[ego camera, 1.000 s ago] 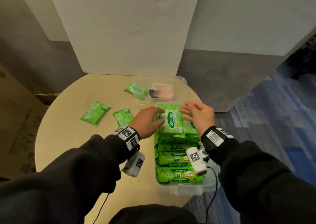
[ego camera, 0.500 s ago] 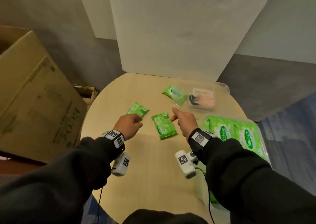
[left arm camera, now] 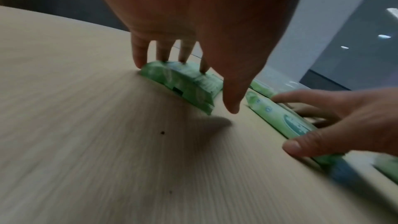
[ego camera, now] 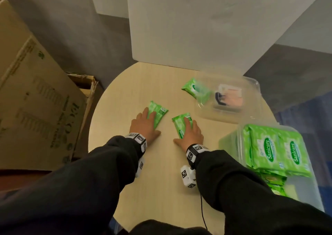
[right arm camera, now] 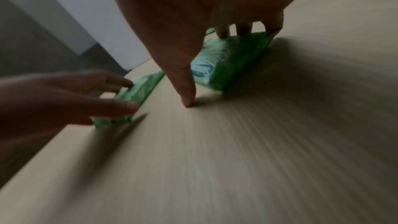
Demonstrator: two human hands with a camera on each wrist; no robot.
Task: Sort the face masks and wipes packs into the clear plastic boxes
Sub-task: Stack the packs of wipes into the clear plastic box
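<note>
Two small green wipes packs lie on the round table [ego camera: 143, 181]. My left hand [ego camera: 145, 125] rests on the left pack [ego camera: 159, 111], fingers straight over its far end [left arm camera: 185, 81] and thumb hanging clear of it. My right hand [ego camera: 190, 132] lies flat on the right pack [ego camera: 180, 125], thumb tip on the table beside it [right arm camera: 232, 62]. A third small pack [ego camera: 194, 88] leans against the clear box [ego camera: 251, 84] that holds face masks [ego camera: 231, 98]. The large clear box [ego camera: 231, 141] at the right is full of big wipes packs [ego camera: 274, 148].
A big cardboard carton [ego camera: 36, 100] stands on the floor left of the table. A white board [ego camera: 206, 23] rises behind the table's far edge. Bare tabletop lies in front of both hands.
Both hands left the big packs in the large box, moved left across the table and came down on the two small packs. The view swung left with them.
</note>
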